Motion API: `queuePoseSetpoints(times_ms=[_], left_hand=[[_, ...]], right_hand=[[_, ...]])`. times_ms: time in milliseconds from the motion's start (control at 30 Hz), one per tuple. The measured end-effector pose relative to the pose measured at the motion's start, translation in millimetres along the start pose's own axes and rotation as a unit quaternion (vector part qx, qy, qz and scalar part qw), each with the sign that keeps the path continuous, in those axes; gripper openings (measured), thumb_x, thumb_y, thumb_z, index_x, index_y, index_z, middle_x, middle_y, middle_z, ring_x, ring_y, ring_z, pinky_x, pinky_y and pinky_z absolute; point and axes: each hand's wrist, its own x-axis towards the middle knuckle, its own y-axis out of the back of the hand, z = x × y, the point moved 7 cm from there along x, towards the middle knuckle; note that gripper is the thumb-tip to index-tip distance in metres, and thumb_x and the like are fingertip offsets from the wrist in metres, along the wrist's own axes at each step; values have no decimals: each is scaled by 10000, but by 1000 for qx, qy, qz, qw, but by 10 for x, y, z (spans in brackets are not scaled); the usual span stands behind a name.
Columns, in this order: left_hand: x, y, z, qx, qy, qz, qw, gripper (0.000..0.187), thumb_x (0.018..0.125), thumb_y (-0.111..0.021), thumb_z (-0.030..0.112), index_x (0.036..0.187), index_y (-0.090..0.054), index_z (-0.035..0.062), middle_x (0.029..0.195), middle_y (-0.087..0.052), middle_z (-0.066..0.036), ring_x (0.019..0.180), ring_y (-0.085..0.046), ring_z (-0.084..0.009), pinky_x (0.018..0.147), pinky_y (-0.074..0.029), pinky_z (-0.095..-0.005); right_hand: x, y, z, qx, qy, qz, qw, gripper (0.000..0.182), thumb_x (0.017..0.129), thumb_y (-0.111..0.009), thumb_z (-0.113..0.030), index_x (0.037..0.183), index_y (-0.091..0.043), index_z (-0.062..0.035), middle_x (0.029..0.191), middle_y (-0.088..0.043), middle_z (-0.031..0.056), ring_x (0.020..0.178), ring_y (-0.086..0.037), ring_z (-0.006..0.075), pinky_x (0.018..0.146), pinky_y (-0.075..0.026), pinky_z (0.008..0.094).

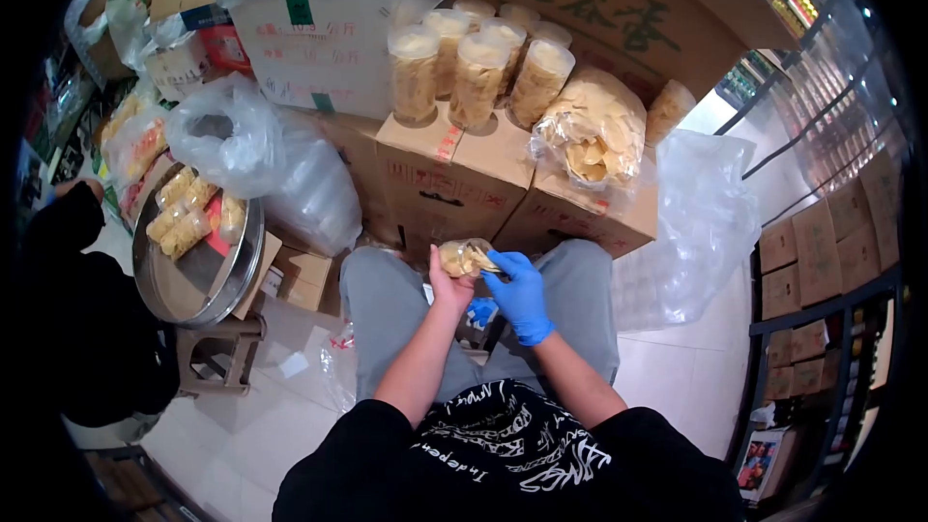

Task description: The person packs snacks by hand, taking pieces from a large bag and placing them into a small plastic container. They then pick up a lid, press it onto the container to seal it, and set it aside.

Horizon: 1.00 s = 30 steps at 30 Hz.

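My bare left hand (450, 280) is wrapped round a clear plastic jar (454, 258), tipped on its side above my lap, with yellowish chips inside. At its mouth, my right hand (520, 292), in a blue glove, pinches several thin chips (480, 259). Whether those chips are moving in or out cannot be seen. Ahead, on cardboard boxes, several clear jars (478, 77) stand filled with similar chips. Beside them lies an open clear bag (592, 130) full of chips, its mouth facing me.
To the left, a round metal tray (253, 256) holding packed snacks rests on a stool (220, 353), with a person in dark clothing (106, 309) beside it. Plastic bags (227, 135) hang near the white box (309, 48). Shelves with boxes (822, 251) stand at right.
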Motion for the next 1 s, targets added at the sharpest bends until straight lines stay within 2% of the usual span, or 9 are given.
queuePoseSetpoints(times_ms=[100,167,367,467,533,733,800,867,1000], left_hand=[[51,29,-54,11,-4,11,1000,481,837,-492,516,1070,-512,97,1018,-590,-81,898,-594,-227,718,-505,-352],[76,51,-79,11,-7,24,1000,467,842,-488,508,1065,-517,99,1019,-591,-78,904,-592,-226,725,-501,-353],[128,174,-119,8,6,60,998,440,858,-475,485,1060,-526,98,1039,-592,-66,932,-582,-228,753,-487,-353],[93,177,-124,-7,9,89,996,439,852,-477,494,1043,-539,103,1019,-598,-61,911,-586,-229,758,-490,-357],[25,66,-180,83,48,48,994,444,835,-495,508,1018,-554,108,967,-613,-56,890,-591,-222,757,-496,-360],[46,279,-306,105,112,85,984,440,815,-523,513,977,-561,106,911,-625,-58,840,-604,-211,731,-506,-353],[62,307,-281,110,103,89,984,431,811,-538,503,969,-556,103,906,-620,-63,820,-606,-212,716,-509,-353],[93,345,-242,117,93,95,984,424,807,-553,493,962,-551,99,900,-616,-69,800,-607,-213,700,-511,-353],[211,338,-70,168,2,91,982,412,803,-579,458,965,-530,82,859,-597,-90,749,-606,-219,664,-509,-355]], right_hand=[[4,-113,59,-114,28,-31,993,290,700,-662,-65,985,-634,-21,859,-591,133,755,-593,262,672,-479,307],[43,-154,44,-205,70,-11,976,215,696,-654,-99,895,-630,-21,818,-571,139,724,-568,300,652,-469,348],[166,-377,188,-317,81,-101,940,147,686,-640,-159,745,-611,-28,745,-561,144,696,-565,306,628,-462,394],[230,-453,273,-320,66,-184,927,169,682,-640,-199,711,-611,-35,729,-589,146,677,-589,307,600,-476,396],[222,-513,371,-313,62,-208,925,179,676,-641,-213,702,-621,-37,720,-598,152,655,-596,312,593,-481,403],[153,-650,586,-297,27,-293,909,186,680,-622,-221,706,-644,-38,729,-612,185,643,-605,345,596,-489,417],[130,-660,608,-268,21,-315,910,181,697,-602,-201,700,-641,-25,732,-608,204,656,-602,358,596,-488,413],[13,-724,674,-173,24,-408,896,158,709,-558,-121,798,-629,-11,838,-599,235,756,-585,386,665,-473,426],[-206,-618,657,-99,-5,-424,900,235,713,-493,-31,925,-587,1,949,-573,251,872,-547,400,754,-441,432]])
